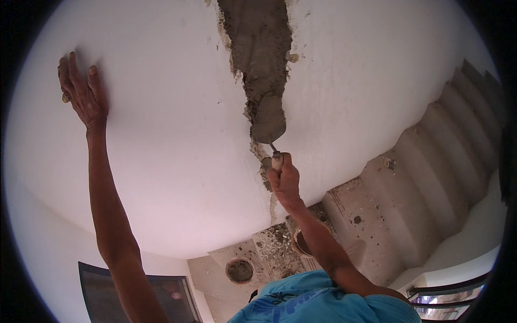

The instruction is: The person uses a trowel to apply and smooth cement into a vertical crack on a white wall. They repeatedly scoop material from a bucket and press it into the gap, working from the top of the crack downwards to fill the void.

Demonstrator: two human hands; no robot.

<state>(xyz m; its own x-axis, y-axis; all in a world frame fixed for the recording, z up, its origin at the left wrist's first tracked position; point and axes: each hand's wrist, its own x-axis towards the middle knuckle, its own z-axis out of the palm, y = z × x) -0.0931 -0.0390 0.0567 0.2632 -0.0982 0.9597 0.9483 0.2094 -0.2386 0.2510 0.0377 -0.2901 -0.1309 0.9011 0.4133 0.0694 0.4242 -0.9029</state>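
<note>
1. Our left hand (85,94) is spread against the white wall (167,140), at the left.
2. Our right hand (286,182) is wrapped around the handle of the trowel (269,119); its blade lies on the grey mortar strip (257,48).
3. We see the stairs (431,161) at the right, and one round container (239,261) near.

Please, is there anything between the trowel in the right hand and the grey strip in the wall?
Nothing visible: the right hand holds the trowel, blade apparently against the grey strip. The left hand is well aside.
</note>
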